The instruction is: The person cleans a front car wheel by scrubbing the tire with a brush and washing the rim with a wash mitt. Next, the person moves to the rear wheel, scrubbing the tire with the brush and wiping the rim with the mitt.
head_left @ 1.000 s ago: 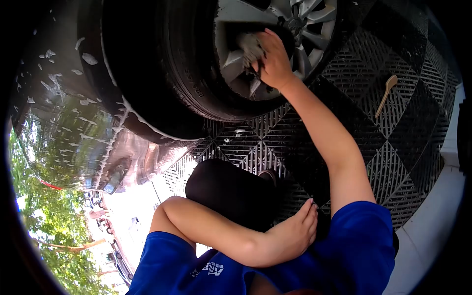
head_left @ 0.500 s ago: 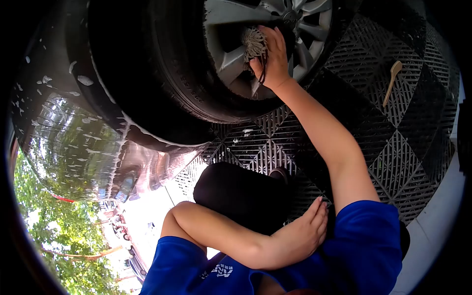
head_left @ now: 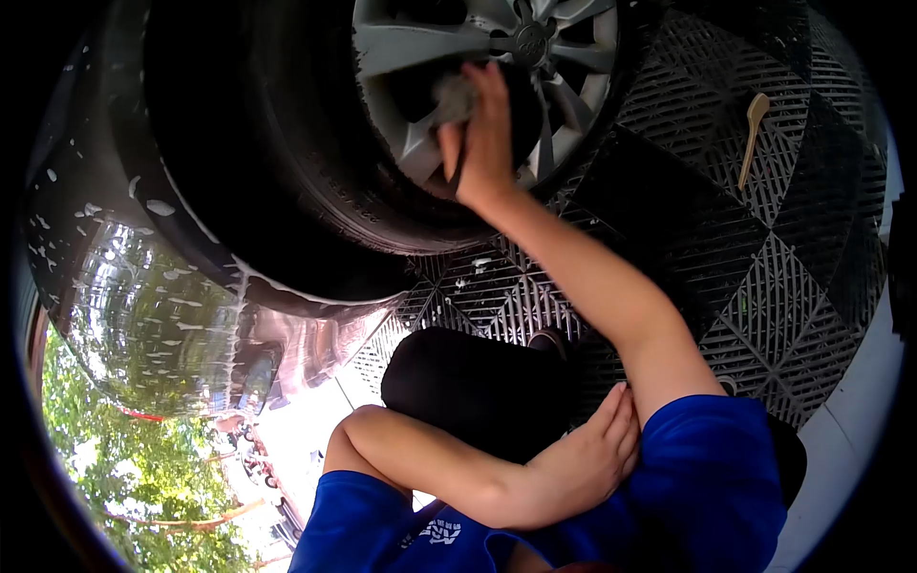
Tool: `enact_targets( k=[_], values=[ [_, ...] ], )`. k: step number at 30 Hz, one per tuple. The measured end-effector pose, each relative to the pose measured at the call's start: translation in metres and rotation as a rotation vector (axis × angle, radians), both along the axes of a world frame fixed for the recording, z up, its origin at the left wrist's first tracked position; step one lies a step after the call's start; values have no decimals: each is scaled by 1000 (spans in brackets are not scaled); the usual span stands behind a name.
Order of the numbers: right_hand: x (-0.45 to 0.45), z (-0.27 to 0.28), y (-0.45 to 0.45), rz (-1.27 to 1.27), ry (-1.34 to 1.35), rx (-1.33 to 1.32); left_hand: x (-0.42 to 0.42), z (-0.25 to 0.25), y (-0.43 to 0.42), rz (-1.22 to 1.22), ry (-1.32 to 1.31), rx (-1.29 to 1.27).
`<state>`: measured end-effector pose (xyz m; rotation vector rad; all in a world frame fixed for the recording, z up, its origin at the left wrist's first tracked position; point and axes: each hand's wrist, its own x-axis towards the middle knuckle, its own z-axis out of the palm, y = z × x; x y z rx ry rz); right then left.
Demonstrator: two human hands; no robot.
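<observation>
At wheel (head_left: pixel 420 43), blurred scrubber (head_left: pixel 454 97) partly covered by right hand (head_left: pixel 485 143).

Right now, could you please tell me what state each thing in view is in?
Right hand: gripping the scrubber, slightly blurred.
Scrubber: grey, held at the wheel.
Left hand: fingers extended, nothing visibly held.
Wheel: spokes uncovered.
Car body: flecked with white foam.
Wooden tool: lying untouched.
Grid floor: white flecks near the tyre.

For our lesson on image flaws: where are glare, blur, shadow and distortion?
Head view: glare bleaches the ground at lower left; motion smears the right hand and gray scrubber; shadow swallows the wheel arch; lens distortion seemingly bows the pale floor edge.
</observation>
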<state>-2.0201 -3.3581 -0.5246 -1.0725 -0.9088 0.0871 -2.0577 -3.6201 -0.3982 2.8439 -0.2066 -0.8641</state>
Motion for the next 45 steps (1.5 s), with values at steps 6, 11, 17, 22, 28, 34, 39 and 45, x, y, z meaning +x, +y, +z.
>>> enact_targets(
  k=[6,11,17,22,28,34,39,45],
  values=[
    [-53,19,-31,291,422,57,-3,-4,-3,68,-75,-49],
    [-84,15,-35,103,155,-284,1,2,-2,-20,91,-120],
    [-35,22,-3,239,723,-114,-1,5,-1,40,24,-19],
    [-54,0,-49,237,167,-66,-3,2,-1,17,25,-48],
    [52,-67,-7,458,-1050,-71,5,0,12,5,31,5],
    [19,-76,-24,250,-822,-199,-2,2,3,62,60,19],
    [-84,-4,-75,219,19,-206,-5,2,-1,-12,51,8],
    [-39,16,-52,457,135,-382,5,7,8,-28,117,-38]
  ],
)
